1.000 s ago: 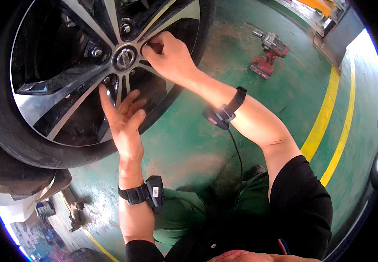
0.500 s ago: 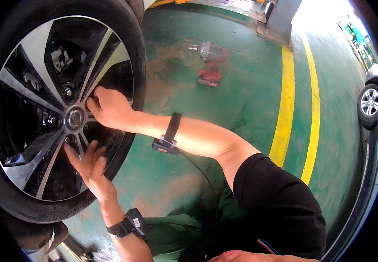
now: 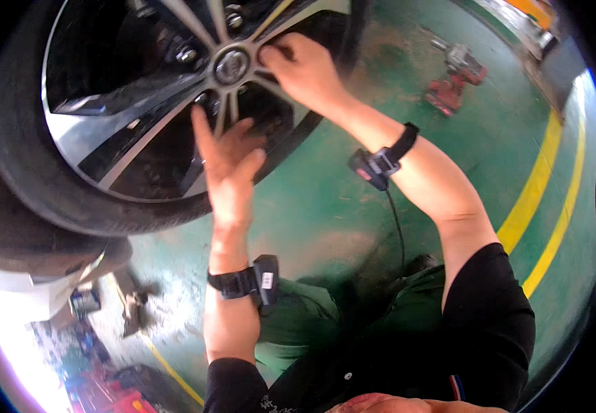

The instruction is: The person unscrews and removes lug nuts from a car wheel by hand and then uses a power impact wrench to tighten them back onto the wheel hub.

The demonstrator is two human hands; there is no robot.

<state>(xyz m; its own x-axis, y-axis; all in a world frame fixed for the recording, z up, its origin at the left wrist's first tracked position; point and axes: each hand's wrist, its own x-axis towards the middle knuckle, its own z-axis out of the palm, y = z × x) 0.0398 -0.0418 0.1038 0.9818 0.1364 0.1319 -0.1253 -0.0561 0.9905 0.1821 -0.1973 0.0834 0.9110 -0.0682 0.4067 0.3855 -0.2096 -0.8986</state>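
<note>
A car wheel with a black tyre (image 3: 29, 151) and a black-and-silver alloy rim fills the upper left, around a round centre cap (image 3: 230, 67) and visible lug nuts (image 3: 186, 55). My right hand (image 3: 301, 72) is on the hub just right of the cap, fingers curled around something hidden behind them. Below the cap, my left hand (image 3: 227, 168) has its fingers spread, the index tip touching near the lower lug recess. Both wrists wear black strapped devices, the right with a cable. The picture is somewhat blurred.
A red cordless impact wrench (image 3: 455, 77) lies on the green floor right of the wheel. Yellow lines (image 3: 528, 199) run along the floor at right, beside a grey post base (image 3: 539, 76). At lower left are metal parts (image 3: 132, 310) and red items (image 3: 122, 403). My knees are beneath me.
The view swung away and back, so the wheel and floor shifted in the picture. Both hands stay at much the same places on the wheel, the right still curled, the left spread.
</note>
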